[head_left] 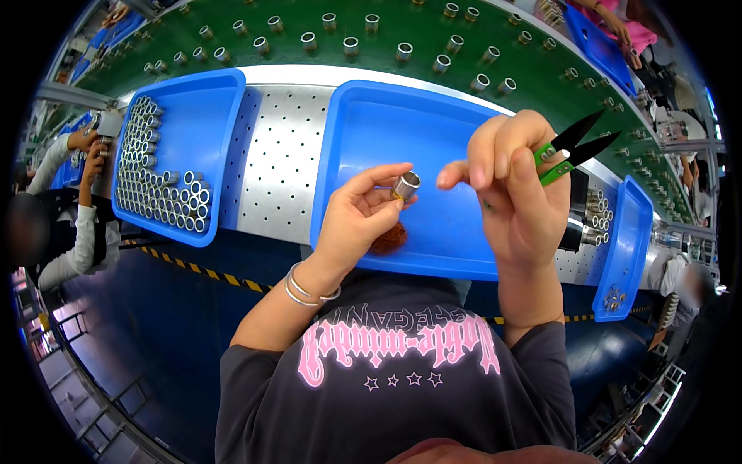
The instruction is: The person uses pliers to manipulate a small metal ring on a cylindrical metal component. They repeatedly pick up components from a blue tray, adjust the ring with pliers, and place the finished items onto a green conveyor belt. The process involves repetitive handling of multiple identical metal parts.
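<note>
- Ring point(407, 185), just off centre toward one o'clock: smooth silvery metal, glossy at the rim.
- Snips point(555, 172), two o'clock: green handles with a plastic look, dark metal blades, fairly matt.
- Tray point(433, 124), one o'clock: smooth blue plastic with a soft sheen.
- Clump point(390, 240), near centre toward four o'clock: rough, reddish-brown (its material is hard to tell).
- Perforated plate point(286, 155), between ten and eleven o'clock: satin grey metal.
- Belt point(417, 31), twelve o'clock: smooth green, faintly shiny.
- Shirt point(386, 417), six o'clock: matt dark cloth.
</note>
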Available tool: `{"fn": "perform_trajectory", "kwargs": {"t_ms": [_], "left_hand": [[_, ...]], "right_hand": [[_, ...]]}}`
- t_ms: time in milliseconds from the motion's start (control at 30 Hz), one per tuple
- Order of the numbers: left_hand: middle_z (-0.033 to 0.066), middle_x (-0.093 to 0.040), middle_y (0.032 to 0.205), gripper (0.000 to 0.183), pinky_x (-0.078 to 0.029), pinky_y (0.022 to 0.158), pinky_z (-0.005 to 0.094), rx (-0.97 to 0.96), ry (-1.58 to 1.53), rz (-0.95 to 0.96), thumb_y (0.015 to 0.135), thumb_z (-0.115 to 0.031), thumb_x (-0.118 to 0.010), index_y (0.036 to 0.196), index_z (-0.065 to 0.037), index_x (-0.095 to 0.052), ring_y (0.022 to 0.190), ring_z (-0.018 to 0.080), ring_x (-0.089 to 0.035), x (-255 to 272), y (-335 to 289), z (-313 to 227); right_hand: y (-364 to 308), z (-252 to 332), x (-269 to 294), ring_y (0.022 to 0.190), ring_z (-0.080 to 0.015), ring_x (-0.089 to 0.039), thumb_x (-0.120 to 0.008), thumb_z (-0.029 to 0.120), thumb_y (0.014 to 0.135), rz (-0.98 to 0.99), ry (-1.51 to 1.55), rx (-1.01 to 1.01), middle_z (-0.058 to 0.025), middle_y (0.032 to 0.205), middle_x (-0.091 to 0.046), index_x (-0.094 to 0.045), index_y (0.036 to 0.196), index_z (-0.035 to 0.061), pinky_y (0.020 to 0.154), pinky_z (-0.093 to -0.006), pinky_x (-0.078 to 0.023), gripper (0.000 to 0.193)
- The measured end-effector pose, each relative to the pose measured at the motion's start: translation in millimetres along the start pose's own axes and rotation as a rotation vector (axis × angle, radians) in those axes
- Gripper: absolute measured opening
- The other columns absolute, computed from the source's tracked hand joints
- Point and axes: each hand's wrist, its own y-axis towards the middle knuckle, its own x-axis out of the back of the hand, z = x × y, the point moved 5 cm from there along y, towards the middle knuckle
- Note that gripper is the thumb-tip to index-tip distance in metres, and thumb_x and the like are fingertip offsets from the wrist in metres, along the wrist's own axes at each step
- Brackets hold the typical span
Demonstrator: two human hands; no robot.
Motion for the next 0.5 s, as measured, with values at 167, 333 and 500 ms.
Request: {"fn": "perform_trajectory", "kwargs": {"t_ms": [167, 333, 500], "left_hand": [[0.0107, -0.056, 0.108, 0.043, -0.048, 0.086, 0.0284, 0.062, -0.072, -0.078, 0.085, -0.005, -0.056, 0.126, -0.001, -0.044, 0.097, 0.0196, -0.059, 5.1, 1.5, -3.9], [0.0091, -0.056, 0.107, 0.044, -0.048, 0.085, 0.0262, 0.063, -0.173, -0.136, 0.087, -0.007, -0.055, 0.128, -0.003, -0.042, 0.096, 0.0163, -0.059, 9.3, 1.3, -6.9], [0.0082, -0.055, 0.108, 0.045, -0.047, 0.086, 0.0263, 0.034, -0.142, -0.130, 0.086, -0.007, -0.057, 0.128, -0.004, -0.042, 0.097, 0.0136, -0.057, 10.9, 0.4, -9.4]], "right_hand": [[3.8, -5.6, 16.3, 0.053, -0.0015, -0.035, -0.048, 0.029, 0.093, -0.199, -0.100, -0.092, -0.0057, 0.084, -0.053, -0.049, 0.107, -0.0002, 0.050, -0.0160, -0.031, 0.032], [-27.3, -41.0, 27.1, 0.059, -0.0130, -0.052, -0.058, 0.021, 0.086, -0.092, -0.684, -0.269, -0.0045, 0.075, -0.057, -0.058, 0.102, 0.0034, 0.054, -0.0242, -0.041, 0.024], [-34.6, -46.9, 16.5, 0.067, -0.0215, -0.062, -0.067, 0.019, 0.076, -0.014, -1.074, -0.180, -0.0102, 0.081, -0.065, -0.065, 0.091, 0.0048, 0.056, -0.0280, -0.046, 0.021]]}}
